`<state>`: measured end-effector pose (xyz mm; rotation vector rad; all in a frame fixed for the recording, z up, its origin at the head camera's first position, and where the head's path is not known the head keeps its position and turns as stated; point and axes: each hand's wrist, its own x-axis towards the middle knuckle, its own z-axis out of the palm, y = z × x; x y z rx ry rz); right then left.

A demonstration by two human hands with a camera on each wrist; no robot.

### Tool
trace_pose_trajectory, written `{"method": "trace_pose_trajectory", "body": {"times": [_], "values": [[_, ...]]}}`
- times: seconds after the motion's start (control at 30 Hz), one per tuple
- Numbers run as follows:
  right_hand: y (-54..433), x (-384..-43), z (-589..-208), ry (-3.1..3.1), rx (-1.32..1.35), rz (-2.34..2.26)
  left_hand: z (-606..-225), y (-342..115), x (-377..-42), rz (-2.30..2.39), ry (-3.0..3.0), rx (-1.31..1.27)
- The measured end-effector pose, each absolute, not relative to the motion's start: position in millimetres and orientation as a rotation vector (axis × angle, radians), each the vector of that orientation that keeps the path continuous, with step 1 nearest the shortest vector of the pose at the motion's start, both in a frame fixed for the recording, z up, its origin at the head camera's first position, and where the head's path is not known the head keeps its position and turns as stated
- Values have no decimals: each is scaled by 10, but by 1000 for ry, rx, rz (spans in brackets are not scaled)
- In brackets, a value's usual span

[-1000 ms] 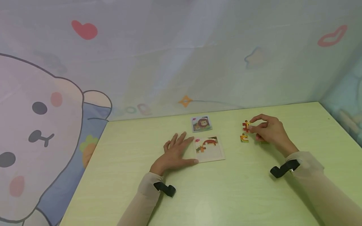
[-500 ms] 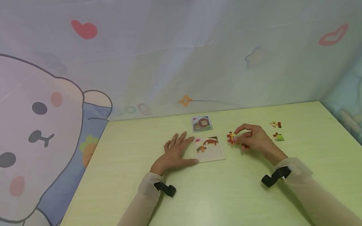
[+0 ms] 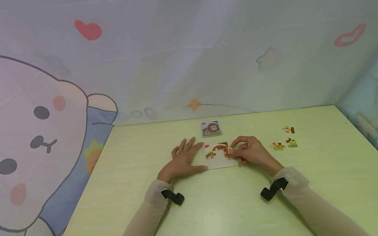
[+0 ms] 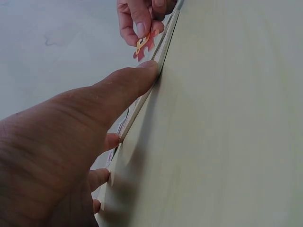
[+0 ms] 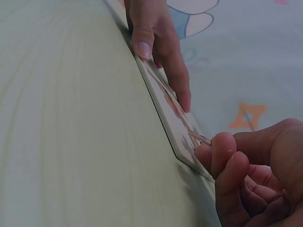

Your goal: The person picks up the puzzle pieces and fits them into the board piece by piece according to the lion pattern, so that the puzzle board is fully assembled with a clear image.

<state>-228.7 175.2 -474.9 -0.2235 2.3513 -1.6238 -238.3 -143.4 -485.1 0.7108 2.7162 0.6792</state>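
A square puzzle board [image 3: 217, 163] with a pale frame lies on the table, its upper part filled with printed pieces. My left hand [image 3: 183, 161] rests at the board's left side, fingers spread, thumb and index fingertip touching its edge. At the board's right side my right hand [image 3: 254, 152] pinches a red-and-yellow puzzle piece [image 4: 144, 45] between thumb and fingers. In the right wrist view this puzzle piece [image 5: 200, 137] is tilted over the board's surface; whether it touches the neighbouring pieces cannot be told.
Three loose puzzle pieces lie to the right: a top one [image 3: 288, 129], a green one [image 3: 292, 143] and a yellow-green one [image 3: 277, 146]. A lion picture card [image 3: 211, 128] lies behind the board. A printed cloth [image 3: 165, 65] hangs along the table's back edge.
My right hand has carried the red-and-yellow piece leftward from among the loose pieces to the board's right part. The left hand has stayed in place.
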Motion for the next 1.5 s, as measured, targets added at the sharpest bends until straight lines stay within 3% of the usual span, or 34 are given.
{"method": "trace_pose_trajectory", "body": {"times": [0.47, 1.17, 1.5], "values": [[1413, -2360, -4811, 2337, -207, -1643, -4842, -1418, -2377, 681, 2720, 705], [1217, -2399, -4689, 2239, 128, -1618, -4819, -1412, -2377, 667, 2718, 687], [1243, -2433, -4676, 2304, 68, -1514, -4836, -1411, -2381, 687, 2717, 697]]}}
